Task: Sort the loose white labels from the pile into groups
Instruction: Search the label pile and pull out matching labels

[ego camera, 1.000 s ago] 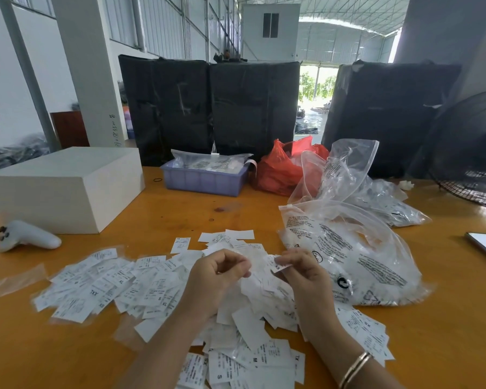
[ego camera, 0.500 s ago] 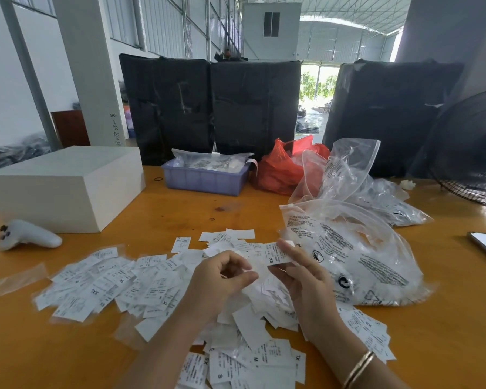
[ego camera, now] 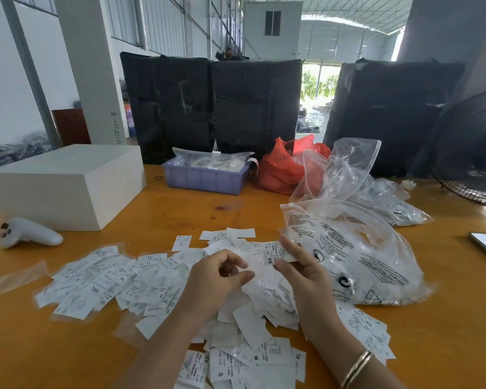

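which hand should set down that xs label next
Right, most likely. The right hand already pinches the XS label between thumb and fingers, lifted above the pile. The left hand is curled beside it and shows no clear grip.
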Demonstrator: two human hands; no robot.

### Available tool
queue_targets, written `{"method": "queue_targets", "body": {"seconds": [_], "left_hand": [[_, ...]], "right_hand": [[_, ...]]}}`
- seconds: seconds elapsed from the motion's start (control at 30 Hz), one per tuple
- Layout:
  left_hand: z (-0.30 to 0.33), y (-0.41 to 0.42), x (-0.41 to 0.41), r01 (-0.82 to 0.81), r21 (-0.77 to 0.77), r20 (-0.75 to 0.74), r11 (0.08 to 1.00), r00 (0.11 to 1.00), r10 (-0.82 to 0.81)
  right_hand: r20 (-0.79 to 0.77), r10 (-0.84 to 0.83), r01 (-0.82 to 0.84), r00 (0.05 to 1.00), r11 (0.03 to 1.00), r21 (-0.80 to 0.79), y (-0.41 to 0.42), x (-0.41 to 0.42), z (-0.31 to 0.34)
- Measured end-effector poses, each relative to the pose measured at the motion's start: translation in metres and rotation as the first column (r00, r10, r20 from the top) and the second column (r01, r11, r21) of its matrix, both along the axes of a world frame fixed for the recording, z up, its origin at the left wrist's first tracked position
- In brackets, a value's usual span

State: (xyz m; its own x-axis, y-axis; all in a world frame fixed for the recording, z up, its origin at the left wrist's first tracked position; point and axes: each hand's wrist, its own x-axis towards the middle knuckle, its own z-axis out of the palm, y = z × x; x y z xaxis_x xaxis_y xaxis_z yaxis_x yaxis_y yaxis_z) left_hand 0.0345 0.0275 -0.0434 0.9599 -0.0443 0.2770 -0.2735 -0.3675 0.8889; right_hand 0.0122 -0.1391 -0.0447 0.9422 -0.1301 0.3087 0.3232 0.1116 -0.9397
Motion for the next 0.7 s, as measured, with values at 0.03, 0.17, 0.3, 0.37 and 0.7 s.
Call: {"method": "queue_targets", "body": {"seconds": [0.03, 0.17, 0.3, 0.37, 0.7], "left_hand": [[-0.0001, 0.0004, 0.0001, -0.002, 0.010, 0.003, 1.000, 1.000, 0.002], [-0.0007, 0.0004, -0.0001, -0.005, -0.004, -0.001, 1.000, 1.000, 0.005], [-0.0006, 0.0006, 0.0000, -0.014, -0.010, -0.010, 1.000, 1.000, 0.014], [0.0001, 0.0007, 0.0002, -0.018, -0.010, -0.015, 1.000, 1.000, 0.018], [0.0035, 0.0032, -0.0005, 0.014, -0.018, -0.017, 1.000, 1.000, -0.014]], "right_hand": [[-0.004, 0.009, -0.009, 1.000, 1.000, 0.007, -0.0005, 0.0005, -0.0001], [-0.009, 0.008, -0.008, 1.000, 1.000, -0.003, -0.0005, 0.0000, -0.0003], [0.010, 0.017, -0.017, 1.000, 1.000, -0.026, 0.0012, -0.0011, -0.0007], [0.013, 0.026, -0.025, 1.000, 0.998, -0.064, 0.0021, -0.0011, -0.0008], [0.062, 0.007, 0.001, 0.998, 0.992, -0.127, 0.0018, 0.0013, -0.0045]]}}
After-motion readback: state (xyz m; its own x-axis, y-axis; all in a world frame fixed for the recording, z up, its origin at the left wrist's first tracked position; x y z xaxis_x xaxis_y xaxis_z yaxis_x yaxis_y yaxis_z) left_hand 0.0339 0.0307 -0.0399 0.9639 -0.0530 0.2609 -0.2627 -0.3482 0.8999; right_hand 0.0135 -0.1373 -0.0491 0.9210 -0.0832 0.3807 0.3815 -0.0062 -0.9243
